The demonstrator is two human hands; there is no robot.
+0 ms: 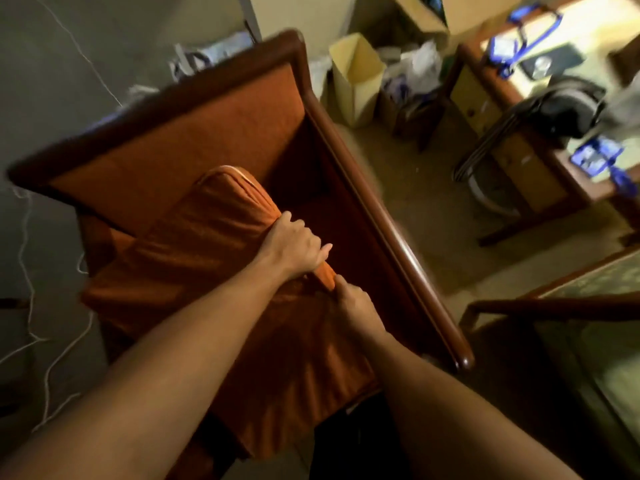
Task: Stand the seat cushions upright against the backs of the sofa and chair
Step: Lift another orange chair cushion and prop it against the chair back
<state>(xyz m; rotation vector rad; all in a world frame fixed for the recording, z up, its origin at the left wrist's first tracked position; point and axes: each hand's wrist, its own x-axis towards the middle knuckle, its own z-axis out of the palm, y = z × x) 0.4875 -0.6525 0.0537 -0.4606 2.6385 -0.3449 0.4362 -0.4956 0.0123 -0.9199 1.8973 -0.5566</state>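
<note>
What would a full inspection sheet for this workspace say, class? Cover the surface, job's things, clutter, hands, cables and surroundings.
Surface: chair, wooden frame, orange padded back.
Job's things: orange seat cushion lifted and tilted, not yet against the back.
Clutter: yellow bin, plastic bags.
Hands: left hand and right hand both grip the cushion's edge.
Cables: white cord on the floor at left.
Surroundings: desk with blue lanyards.

Two bare forearms, left hand (292,245) and right hand (356,308) ungloved, sleeveless.
</note>
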